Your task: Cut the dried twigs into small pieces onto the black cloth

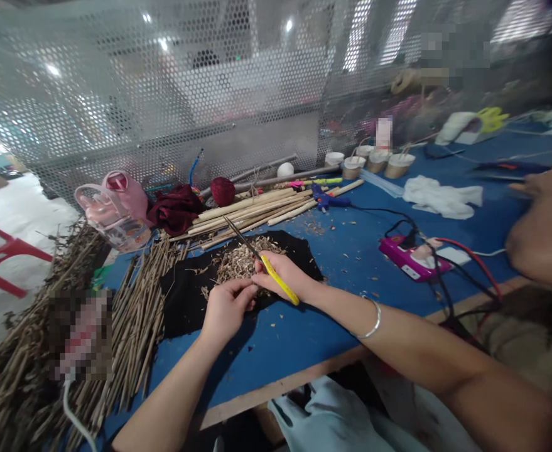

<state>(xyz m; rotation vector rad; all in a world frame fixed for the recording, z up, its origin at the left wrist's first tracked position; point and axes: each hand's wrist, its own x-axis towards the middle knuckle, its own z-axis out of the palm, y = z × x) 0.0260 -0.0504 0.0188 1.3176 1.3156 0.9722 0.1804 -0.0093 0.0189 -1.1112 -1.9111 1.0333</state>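
My right hand [282, 275] is closed around a pair of scissors [276, 276] with yellow handles. Their dark blades point up and away to the left, over a heap of small pale brown plant bits [238, 258]. Close beside it, my left hand [226, 307] has thumb and fingers pinched together; whatever is between them is too small or hidden to name. Both hands are above the near edge of a black cloth [181, 301], on which the heap lies. Dry stalks [132, 320] lie in a bundle left of the cloth.
Behind the cloth are pale wooden sticks [252, 210], a blue glue gun [325, 198] and maroon fabric [176, 207]. A pink bottle [127, 201] stands back left. Rightward lie a magenta power strip [410, 260] with cords, white gloves [443, 196] and another person's arm [546, 220].
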